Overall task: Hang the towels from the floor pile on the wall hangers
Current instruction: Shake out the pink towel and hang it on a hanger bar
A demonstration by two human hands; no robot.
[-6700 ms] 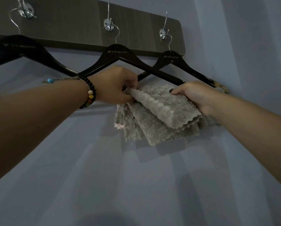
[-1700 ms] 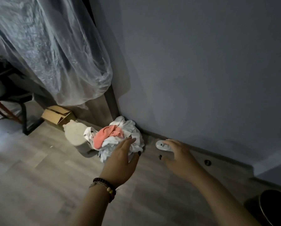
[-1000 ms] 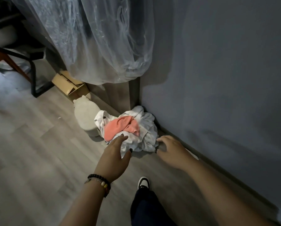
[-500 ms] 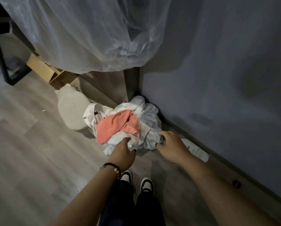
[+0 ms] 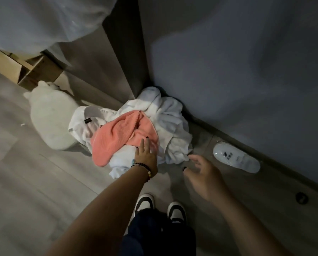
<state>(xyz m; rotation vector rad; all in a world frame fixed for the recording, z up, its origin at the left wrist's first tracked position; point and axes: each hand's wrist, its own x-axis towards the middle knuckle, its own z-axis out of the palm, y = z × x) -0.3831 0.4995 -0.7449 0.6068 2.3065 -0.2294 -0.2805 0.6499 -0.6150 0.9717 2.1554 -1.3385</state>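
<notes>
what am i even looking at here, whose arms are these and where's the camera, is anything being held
There is no machine here. These are a person's two bare arms, filmed by one wide-angle camera worn on their head, looking down at the floor. That is why you also see their own black-and-white shoes at the bottom.

In the corner of the room lies a pile of white towels with a pink towel on top. The left hand, the one with a beaded bracelet, lies on the pile with straight fingers at the pink towel's edge; it is touching, not gripping. The right hand hovers open just beside the pile, holding nothing.

Around it: a pale rounded object to the left, a cardboard box behind that, and a white slipper in clear wrapping along the wall.
</notes>
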